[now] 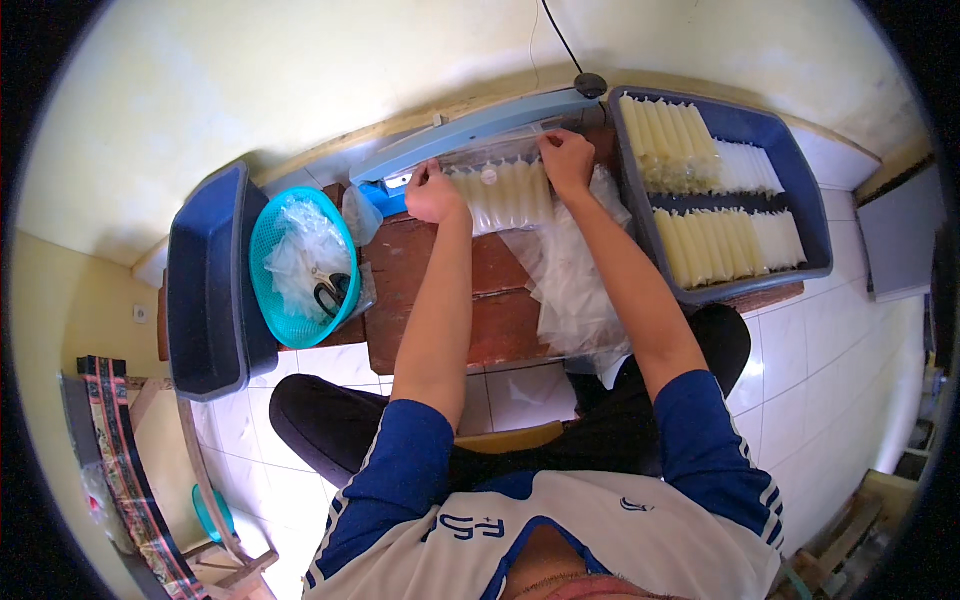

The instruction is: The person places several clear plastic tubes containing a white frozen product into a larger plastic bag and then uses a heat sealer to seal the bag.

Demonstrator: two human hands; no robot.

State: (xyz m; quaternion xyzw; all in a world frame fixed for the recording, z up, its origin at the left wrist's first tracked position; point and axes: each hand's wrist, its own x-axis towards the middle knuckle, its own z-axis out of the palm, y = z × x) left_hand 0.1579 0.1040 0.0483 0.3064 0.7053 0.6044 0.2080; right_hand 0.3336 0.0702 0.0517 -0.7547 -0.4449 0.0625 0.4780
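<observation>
A clear plastic bag (505, 222) lies in front of me, packed with a row of pale yellow filled tubes (513, 195) tied at the top. At its upper left corner, my left hand (438, 194) is closed, pinching the bag's edge. My right hand (567, 162) pinches the upper right corner. The bag's open end is stretched between them along a long light-blue bag sealer (480, 130), whose arm runs just behind my hands. Whether the bag's edge is under the sealer's arm I cannot tell.
Loose clear bags (580, 290) lie on the brown wooden table (415, 300) under my right forearm. On the right stands a dark tub (740, 285) with rows of yellow and white tubes. Black-handled scissors (330, 292) and bags fill a turquoise basket (262, 270); another dark tub (205, 290) is farther left.
</observation>
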